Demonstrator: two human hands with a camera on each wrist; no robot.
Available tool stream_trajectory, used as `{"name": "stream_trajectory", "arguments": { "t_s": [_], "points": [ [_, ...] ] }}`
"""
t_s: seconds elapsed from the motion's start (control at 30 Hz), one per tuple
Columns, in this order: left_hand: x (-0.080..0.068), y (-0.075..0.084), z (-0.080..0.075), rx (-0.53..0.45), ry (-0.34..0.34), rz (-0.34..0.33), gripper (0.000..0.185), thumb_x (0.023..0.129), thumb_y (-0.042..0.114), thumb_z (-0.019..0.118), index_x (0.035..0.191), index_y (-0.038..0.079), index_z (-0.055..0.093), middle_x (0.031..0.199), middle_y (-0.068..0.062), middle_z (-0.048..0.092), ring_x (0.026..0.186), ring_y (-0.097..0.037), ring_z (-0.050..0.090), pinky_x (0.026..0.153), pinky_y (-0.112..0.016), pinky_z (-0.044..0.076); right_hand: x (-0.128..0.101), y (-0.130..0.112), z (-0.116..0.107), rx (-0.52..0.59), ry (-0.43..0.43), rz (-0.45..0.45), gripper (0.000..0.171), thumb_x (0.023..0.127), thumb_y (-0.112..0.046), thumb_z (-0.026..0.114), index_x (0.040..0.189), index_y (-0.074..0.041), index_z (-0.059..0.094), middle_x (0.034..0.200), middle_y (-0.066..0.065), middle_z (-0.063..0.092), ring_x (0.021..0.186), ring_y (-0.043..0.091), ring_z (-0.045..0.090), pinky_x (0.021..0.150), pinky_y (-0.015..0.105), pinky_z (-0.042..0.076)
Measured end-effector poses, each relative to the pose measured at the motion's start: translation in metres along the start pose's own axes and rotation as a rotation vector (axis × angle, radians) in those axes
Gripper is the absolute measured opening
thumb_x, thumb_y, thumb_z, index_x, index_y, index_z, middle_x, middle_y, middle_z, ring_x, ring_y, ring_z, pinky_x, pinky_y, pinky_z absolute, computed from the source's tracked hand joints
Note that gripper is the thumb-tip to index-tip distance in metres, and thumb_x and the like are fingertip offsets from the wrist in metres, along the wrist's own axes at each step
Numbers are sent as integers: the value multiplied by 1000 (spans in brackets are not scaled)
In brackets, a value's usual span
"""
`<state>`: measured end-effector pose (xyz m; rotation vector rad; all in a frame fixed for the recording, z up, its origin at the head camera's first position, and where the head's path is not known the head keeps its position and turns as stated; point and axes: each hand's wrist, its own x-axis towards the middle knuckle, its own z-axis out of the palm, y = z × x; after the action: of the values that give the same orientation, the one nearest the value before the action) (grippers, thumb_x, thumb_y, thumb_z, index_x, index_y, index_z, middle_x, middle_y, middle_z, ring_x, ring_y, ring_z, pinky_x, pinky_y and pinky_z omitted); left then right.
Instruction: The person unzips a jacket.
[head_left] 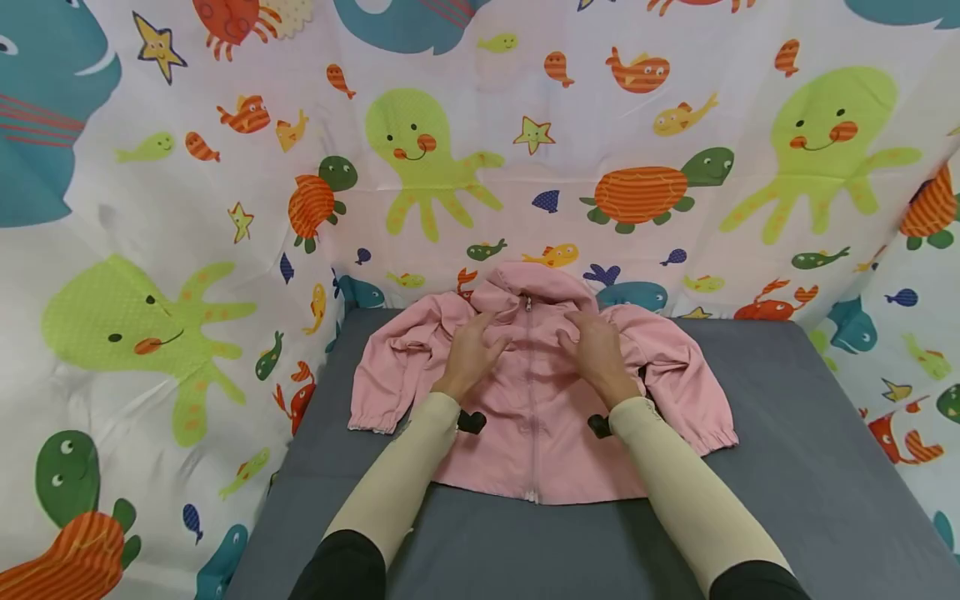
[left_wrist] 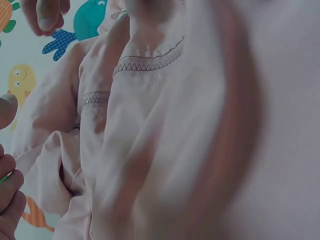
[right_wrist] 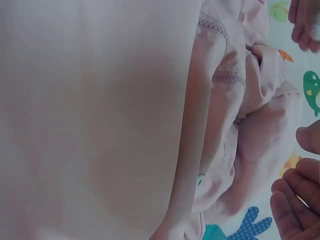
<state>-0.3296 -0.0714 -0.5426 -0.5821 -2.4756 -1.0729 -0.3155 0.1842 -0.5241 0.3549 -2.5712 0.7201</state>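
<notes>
While spread front-up on the grey table (head_left: 787, 467), pink zip-up hooded jacket (head_left: 525, 417) lying centred near the far edge, hood bunched against the sea-creature backdrop cloth (head_left: 187, 250), zip closed down the middle, both sleeves folded outward and down with gathered cuffs resting on the grey surface. Left hand (head_left: 468, 350) pressed on the chest panel just left of the zip, below the collar, fingers spread and gently bent, resting on the fabric rather than pinching it. Right hand (head_left: 596, 350) mirrored just right of the zip, fingers likewise relaxed and laid on the cloth. Both forearms in cream sleeves (head_left: 690, 492), black wrist-camera mounts over the lower jacket. From the left wrist view, blurred pink fabric with stitched seam (left_wrist: 150, 62) close up, fingertips (left_wrist: 47, 15) at the top edge. From the right wrist view, same pink folds (right_wrist: 260, 125), loosely curled fingers (right_wrist: 297, 200) at the right edge.
</notes>
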Motion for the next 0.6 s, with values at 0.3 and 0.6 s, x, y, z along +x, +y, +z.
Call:
{"name": "stream_trajectory", "arguments": {
  "t_s": [0.3, 0.6],
  "points": [
    [20, -7, 20, -20, -63, 42, 53, 97, 14, 83, 147, 6, 69, 149, -18, 69, 141, -32, 65, 117, -49, 52, 15, 0, 23, 39, -37, 7, 38, 98, -15, 79, 131, 5, 76, 126, 24, 78, 113, 47, 74, 103, 60, 57],
    [41, -10, 32, 73, -107, 55, 51, 101, 17, 80, 148, 4, 67, 148, -14, 70, 141, -29, 65, 119, -43, 51, 31, 2, 45, 58, -18, -9, 30, 98, -8, 75, 126, 3, 78, 118, 23, 80, 109, 46, 75, 97, 59, 59]
  ]
}}
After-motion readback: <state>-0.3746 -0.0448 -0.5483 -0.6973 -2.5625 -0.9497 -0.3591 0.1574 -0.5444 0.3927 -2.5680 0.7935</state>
